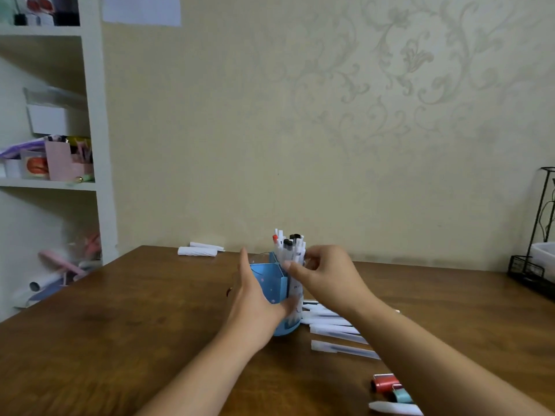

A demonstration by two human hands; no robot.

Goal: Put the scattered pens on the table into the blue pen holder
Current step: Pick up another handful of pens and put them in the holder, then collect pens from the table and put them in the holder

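Observation:
The blue pen holder (265, 279) stands upright near the middle of the wooden table (135, 325). Several white pens (288, 247) with black and red caps stick up from its right compartment. My left hand (255, 304) wraps around the holder's left and front side. My right hand (324, 274) pinches the standing pens from the right, at the holder's rim. Several white pens (336, 328) lie flat on the table just right of the holder, partly hidden under my right forearm.
Red and teal cylinders (387, 387) and a white pen (393, 408) lie at the front right. Two white paper rolls (198, 250) sit at the table's far edge. A black wire rack (534, 259) stands far right. White shelves (51, 145) fill the left.

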